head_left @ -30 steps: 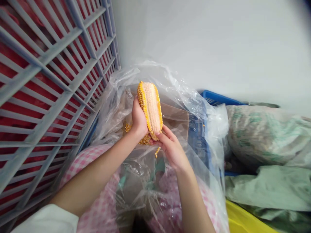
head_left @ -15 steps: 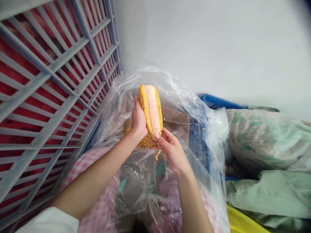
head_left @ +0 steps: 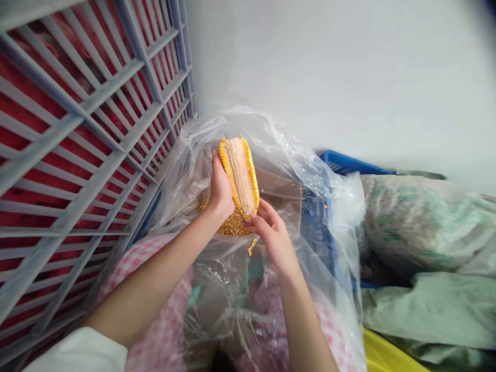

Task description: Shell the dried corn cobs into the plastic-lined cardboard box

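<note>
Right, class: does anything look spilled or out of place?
Yes: a short row of corn kernels lies on the clear plastic sheeting beside the right hand, apart from the kernel pile; a lone yellow speck shows farther right.

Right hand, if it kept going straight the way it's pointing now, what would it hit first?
The lower end of the partly shelled ear of corn, where the right hand's thumb appears to rest. Past that, perhaps the left hand holding the ear, though depth is unclear.
</note>
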A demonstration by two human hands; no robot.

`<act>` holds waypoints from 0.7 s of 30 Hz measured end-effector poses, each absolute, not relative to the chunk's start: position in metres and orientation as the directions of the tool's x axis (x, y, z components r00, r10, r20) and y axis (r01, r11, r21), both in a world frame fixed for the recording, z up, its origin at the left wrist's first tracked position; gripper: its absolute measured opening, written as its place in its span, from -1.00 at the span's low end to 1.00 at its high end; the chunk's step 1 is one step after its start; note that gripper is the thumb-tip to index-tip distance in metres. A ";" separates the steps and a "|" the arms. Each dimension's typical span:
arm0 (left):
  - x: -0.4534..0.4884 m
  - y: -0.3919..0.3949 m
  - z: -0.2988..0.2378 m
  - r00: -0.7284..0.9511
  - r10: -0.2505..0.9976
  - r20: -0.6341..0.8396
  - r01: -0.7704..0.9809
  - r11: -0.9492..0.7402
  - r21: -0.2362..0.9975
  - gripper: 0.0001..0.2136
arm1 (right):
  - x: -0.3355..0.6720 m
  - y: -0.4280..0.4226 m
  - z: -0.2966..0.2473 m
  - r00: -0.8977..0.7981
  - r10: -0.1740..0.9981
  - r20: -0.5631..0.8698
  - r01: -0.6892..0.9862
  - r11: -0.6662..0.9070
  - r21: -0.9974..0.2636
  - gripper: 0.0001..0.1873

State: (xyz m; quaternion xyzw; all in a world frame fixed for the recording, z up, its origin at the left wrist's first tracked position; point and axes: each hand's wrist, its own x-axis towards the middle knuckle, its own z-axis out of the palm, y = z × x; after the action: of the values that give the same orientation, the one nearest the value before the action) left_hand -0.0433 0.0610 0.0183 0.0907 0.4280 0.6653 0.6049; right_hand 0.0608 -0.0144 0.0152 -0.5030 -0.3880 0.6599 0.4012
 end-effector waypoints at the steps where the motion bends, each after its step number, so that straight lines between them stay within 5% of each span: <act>1: -0.043 0.061 0.017 -0.235 0.889 -0.393 -0.728 0.106 0.677 -0.58 | 0.060 -0.014 0.014 -0.153 0.917 -0.369 -0.148 -0.390 -0.909 -0.55; 10: -0.037 0.061 0.016 -0.241 0.909 -0.339 -0.704 0.076 0.706 -0.65 | 0.055 -0.015 0.002 -0.184 0.881 -0.435 -0.252 -0.471 -0.846 -0.61; 21: -0.037 0.059 0.009 -0.270 0.878 -0.396 -0.628 0.152 0.763 -0.60 | 0.049 -0.014 -0.004 -0.101 0.911 -0.400 -0.077 -0.408 -0.910 -0.73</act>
State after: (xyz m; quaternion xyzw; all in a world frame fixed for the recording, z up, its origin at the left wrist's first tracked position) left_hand -0.0373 0.0588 0.0087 0.1307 0.4774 0.6380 0.5899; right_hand 0.0490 -0.0140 -0.0040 -0.5465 -0.3814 0.6365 0.3883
